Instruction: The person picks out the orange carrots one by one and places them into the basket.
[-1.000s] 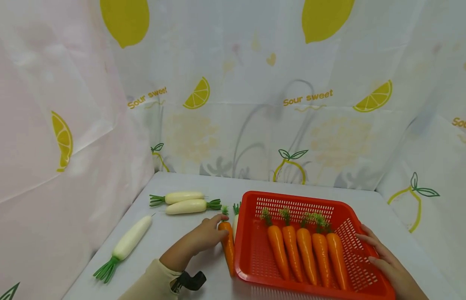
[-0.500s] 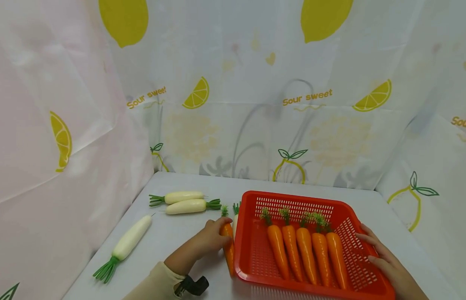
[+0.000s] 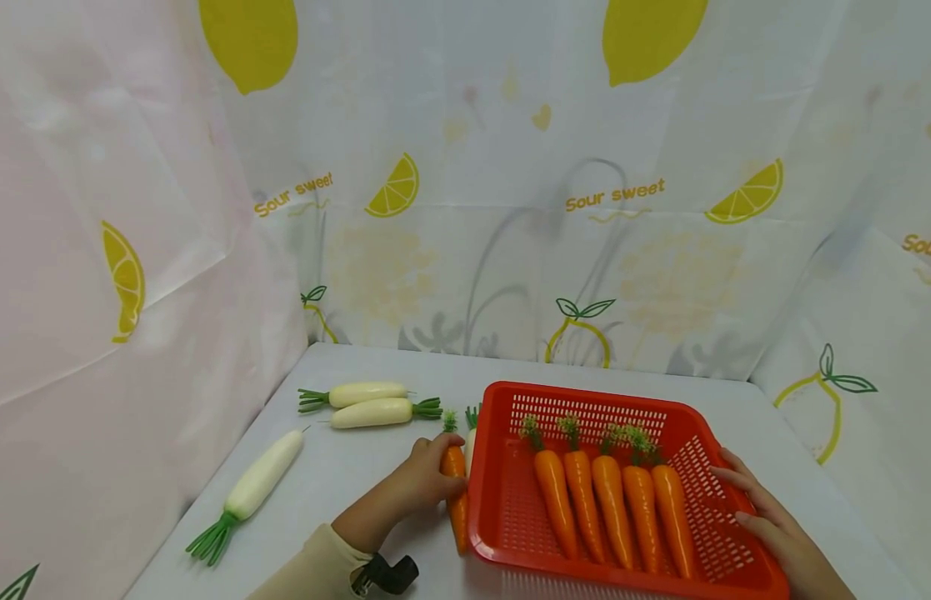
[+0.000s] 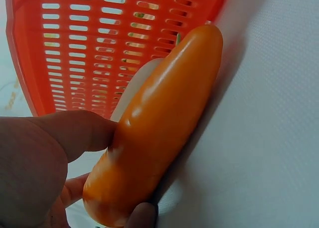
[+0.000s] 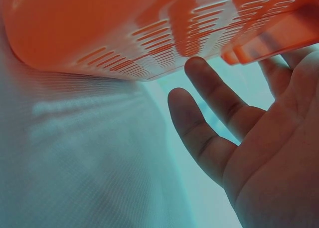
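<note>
My left hand (image 3: 422, 477) pinches an orange carrot (image 4: 159, 123) between thumb and fingers. In the head view this carrot lies along the left side of the red basket (image 3: 503, 392), its leafy green top pointing away from me. A white radish (image 3: 470, 446) shows between carrot and basket, mostly hidden. Several carrots (image 3: 611, 500) lie side by side inside the basket, tops toward the back. My right hand (image 3: 780, 533) rests on the basket's right rim with fingers extended; in the right wrist view, two fingers (image 5: 199, 133) stretch out loosely beside the slotted wall.
Two white radishes (image 3: 369, 392) lie close together at the back left of the white table (image 3: 345, 467). Another radish (image 3: 262, 479) lies nearer the table's left edge, green stalks toward me. Lemon-printed cloth (image 3: 473, 275) hangs around the back and sides.
My left hand has shifted slightly right and closed its fingers around the carrot beside the basket. The right hand and the basket have stayed in place.
</note>
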Demonstrator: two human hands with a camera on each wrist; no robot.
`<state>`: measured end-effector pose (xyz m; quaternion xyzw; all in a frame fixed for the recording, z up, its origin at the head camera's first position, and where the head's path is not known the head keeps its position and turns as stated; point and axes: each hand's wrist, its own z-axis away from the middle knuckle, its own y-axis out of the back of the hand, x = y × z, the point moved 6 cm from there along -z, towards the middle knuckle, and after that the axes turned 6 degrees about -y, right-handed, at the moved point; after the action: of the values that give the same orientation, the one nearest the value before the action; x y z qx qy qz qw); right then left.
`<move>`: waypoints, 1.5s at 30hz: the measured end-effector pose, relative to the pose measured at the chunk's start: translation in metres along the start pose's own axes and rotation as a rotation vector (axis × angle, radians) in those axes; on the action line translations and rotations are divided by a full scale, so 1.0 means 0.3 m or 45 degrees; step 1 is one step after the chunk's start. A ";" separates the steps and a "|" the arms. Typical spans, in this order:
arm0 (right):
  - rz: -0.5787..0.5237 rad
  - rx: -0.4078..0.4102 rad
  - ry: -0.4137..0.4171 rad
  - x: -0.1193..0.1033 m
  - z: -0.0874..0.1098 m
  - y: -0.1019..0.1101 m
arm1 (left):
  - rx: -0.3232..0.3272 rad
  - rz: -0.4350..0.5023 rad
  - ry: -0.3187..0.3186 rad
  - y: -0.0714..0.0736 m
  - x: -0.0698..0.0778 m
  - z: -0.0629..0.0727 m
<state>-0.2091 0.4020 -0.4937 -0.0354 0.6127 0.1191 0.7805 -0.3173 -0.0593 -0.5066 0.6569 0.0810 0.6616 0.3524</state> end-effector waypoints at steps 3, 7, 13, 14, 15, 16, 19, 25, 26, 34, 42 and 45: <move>-0.006 -0.005 0.002 0.000 -0.002 0.000 | 0.003 0.015 0.019 0.002 0.000 0.002; 0.000 0.019 -0.017 0.003 -0.001 0.001 | 0.018 0.016 0.036 0.006 0.003 0.003; 0.011 0.085 -0.079 0.010 0.000 0.003 | 0.020 0.024 0.035 0.011 0.011 0.005; 0.010 0.089 -0.084 0.011 0.000 0.003 | 0.018 0.030 0.038 0.011 0.011 0.005; 0.009 0.088 -0.081 0.011 0.000 0.003 | 0.015 0.032 0.031 0.012 0.012 0.004; 0.005 0.084 -0.078 0.010 0.000 0.002 | 0.015 0.035 0.024 0.014 0.014 0.004; 0.001 0.076 -0.073 0.010 0.000 0.002 | 0.014 0.035 0.013 0.015 0.012 0.005; 0.002 0.042 -0.049 0.013 -0.004 0.005 | 0.017 0.035 -0.001 0.016 0.007 0.005; 0.003 0.032 -0.037 0.012 -0.004 0.005 | 0.016 0.038 -0.005 0.017 0.008 0.004; -0.010 0.045 -0.060 0.010 -0.003 0.002 | 0.037 0.028 0.014 0.044 0.002 0.001; -0.004 0.056 -0.061 0.010 -0.003 0.003 | 0.077 0.094 -0.027 0.080 0.026 0.001; -0.007 0.047 -0.054 0.009 -0.002 0.002 | 0.098 0.129 -0.033 0.100 0.040 0.008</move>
<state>-0.2092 0.4028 -0.4964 -0.0200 0.5979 0.1065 0.7942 -0.3244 -0.0755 -0.4795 0.6818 0.0683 0.6664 0.2940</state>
